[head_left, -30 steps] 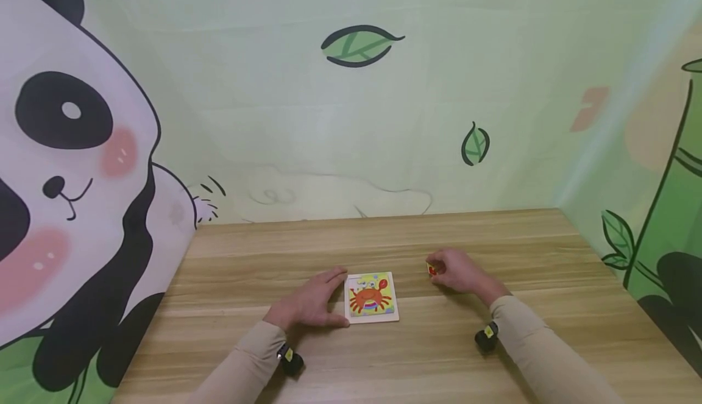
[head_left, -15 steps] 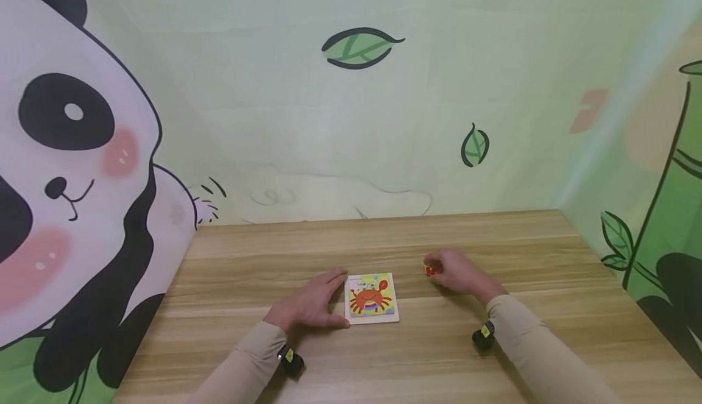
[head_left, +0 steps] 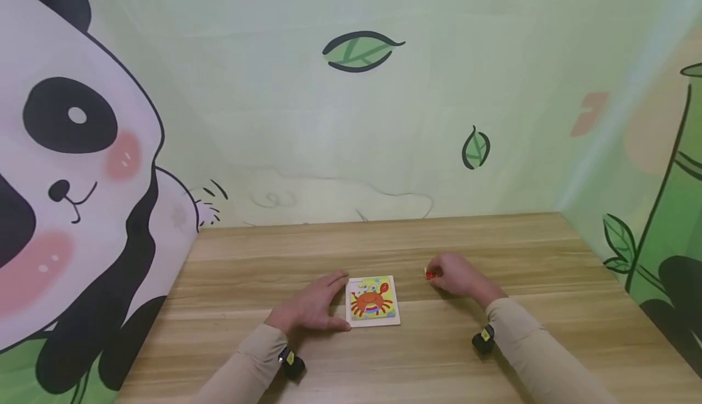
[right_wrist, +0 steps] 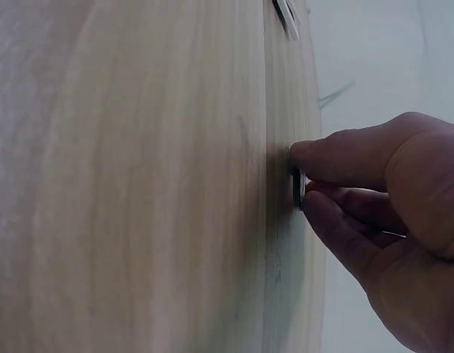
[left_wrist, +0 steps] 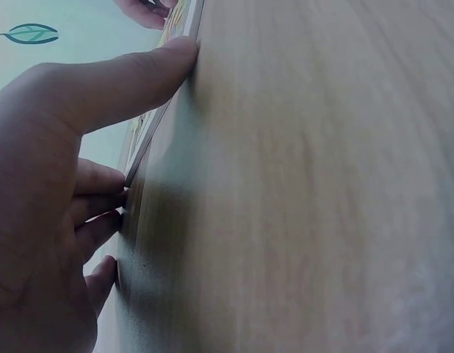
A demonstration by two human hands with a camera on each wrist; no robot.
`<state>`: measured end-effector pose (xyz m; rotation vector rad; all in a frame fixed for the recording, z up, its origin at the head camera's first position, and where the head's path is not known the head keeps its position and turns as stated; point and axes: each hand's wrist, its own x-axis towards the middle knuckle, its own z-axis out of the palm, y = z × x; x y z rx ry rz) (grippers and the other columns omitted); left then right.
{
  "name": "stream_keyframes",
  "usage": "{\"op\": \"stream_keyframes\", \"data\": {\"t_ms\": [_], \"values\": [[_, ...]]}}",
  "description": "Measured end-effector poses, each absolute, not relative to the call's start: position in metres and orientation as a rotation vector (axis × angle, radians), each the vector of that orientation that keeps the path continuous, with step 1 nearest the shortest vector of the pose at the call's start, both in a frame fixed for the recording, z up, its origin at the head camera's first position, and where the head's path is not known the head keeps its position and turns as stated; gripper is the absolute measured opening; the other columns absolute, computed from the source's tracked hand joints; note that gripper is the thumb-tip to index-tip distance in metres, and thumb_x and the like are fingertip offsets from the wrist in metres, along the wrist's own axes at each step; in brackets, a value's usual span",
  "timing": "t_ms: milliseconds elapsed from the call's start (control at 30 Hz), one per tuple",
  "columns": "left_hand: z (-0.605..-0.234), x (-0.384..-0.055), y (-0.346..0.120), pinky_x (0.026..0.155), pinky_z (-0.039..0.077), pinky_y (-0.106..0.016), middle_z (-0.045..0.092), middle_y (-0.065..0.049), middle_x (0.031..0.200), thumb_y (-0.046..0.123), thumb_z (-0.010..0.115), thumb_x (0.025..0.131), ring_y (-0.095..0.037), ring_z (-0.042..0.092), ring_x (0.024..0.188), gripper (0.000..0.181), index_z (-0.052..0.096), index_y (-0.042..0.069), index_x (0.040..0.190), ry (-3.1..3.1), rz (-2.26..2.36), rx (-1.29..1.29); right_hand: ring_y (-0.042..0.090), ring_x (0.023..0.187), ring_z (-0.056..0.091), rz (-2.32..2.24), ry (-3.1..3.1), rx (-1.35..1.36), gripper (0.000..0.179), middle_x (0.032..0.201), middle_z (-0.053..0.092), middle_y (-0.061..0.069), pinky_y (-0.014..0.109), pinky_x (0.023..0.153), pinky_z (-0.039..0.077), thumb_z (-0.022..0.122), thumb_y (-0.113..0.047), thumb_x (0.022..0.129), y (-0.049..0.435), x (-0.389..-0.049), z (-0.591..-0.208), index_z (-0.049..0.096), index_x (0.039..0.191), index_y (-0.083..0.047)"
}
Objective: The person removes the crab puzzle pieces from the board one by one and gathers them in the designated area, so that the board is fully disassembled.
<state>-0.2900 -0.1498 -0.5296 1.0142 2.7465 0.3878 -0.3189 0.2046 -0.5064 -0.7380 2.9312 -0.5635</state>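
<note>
A small square crab jigsaw puzzle in a pale frame [head_left: 378, 323] lies flat on the table. The picture is an orange-red crab on yellow, with a pale spot at its upper left. My left hand [head_left: 312, 304] rests at the frame's left edge, its thumb [left_wrist: 150, 82] at the near corner and the forefinger at the far corner, fingers fairly straight. To the right of the puzzle, my right hand [head_left: 455, 275] pinches a small red and yellow puzzle piece [head_left: 429, 274] between thumb and fingers. In the right wrist view this piece [right_wrist: 297, 190] is at the tabletop, partly covered by the fingertips.
The wood-grain table [head_left: 263, 251] reaches back to a pale green wall cloth [head_left: 263, 117] printed with leaves. A printed panda [head_left: 82, 148] covers the left side, and a green plant print is on the right. Both wrists wear small black cameras.
The puzzle piece in my right hand has tipped from standing up to lying lower, and that hand has shifted slightly left. My left hand and the framed puzzle keep their places.
</note>
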Motion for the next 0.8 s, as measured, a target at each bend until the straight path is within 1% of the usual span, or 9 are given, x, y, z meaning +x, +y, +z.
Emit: {"op": "stream_keyframes", "data": {"t_ms": [67,200,367,567,800], "values": [[-0.5295,-0.2895,-0.1495,0.119,0.028,-0.044,0.026,-0.013,0.159,0.063,0.071,0.076,-0.030,0.028,0.145,0.105,0.029,0.003,0.152,2.745,0.401,1.016,0.013,0.075,0.059,-0.548,2.942,-0.764,0.007,0.081,0.069,0.002,0.035,0.071,0.054,0.070,-0.003,0.081,0.2049,-0.3189,-0.5069,0.073,0.087,-0.004],[-0.5295,-0.2893,-0.1489,0.119,0.028,-0.044,0.026,-0.013,0.159,0.063,0.071,0.076,-0.031,0.029,0.145,0.105,0.029,0.003,0.152,2.745,0.403,1.018,0.012,0.073,0.057,-0.541,2.952,-0.799,0.013,0.079,0.069,0.003,0.033,0.068,0.053,0.064,0.003,0.078,0.2056,-0.3188,-0.5071,0.073,0.083,-0.005],[-0.5299,-0.2894,-0.1488,0.119,0.029,-0.044,0.026,-0.013,0.159,0.063,0.071,0.076,-0.030,0.029,0.145,0.105,0.030,0.002,0.151,2.752,0.397,1.026,0.011,0.071,0.055,-0.524,2.964,-0.800,0.009,0.075,0.067,0.000,0.032,0.066,0.052,0.068,0.000,0.078,0.2059,-0.3194,-0.5080,0.073,0.081,-0.007],[-0.5296,-0.2889,-0.1484,0.119,0.029,-0.045,0.027,-0.013,0.159,0.062,0.071,0.076,-0.031,0.029,0.145,0.104,0.030,0.002,0.151,2.756,0.408,1.030,0.012,0.071,0.054,-0.512,2.959,-0.724,0.008,0.077,0.067,0.002,0.032,0.066,0.052,0.069,-0.001,0.079,0.2044,-0.3196,-0.5076,0.073,0.082,-0.007],[-0.5285,-0.2881,-0.1487,0.119,0.029,-0.044,0.027,-0.013,0.159,0.062,0.071,0.076,-0.031,0.029,0.145,0.104,0.031,0.002,0.151,2.756,0.412,1.031,0.012,0.066,0.051,-0.488,2.951,-0.673,0.009,0.073,0.064,-0.002,0.027,0.059,0.046,0.068,-0.001,0.077,0.2005,-0.3186,-0.5058,0.072,0.079,-0.009]]}}
